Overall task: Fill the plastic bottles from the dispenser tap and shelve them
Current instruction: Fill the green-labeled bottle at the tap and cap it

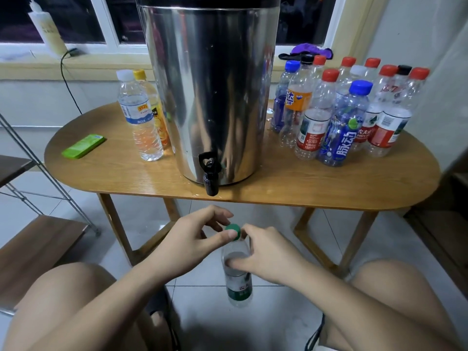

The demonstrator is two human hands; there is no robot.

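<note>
Bottle (237, 282), green label, part-filled, sits low in front of the counter (278, 191), between my knees. Right hand (268, 254) grips its shoulder; left hand (200, 236) pinches the green cap (233, 229) at the mouth. Neck hidden behind my fingers, can't tell if the cap is seated. Dispenser (212, 84) top cut off by the frame.

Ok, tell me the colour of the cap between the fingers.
The cap is green; head view.
</note>
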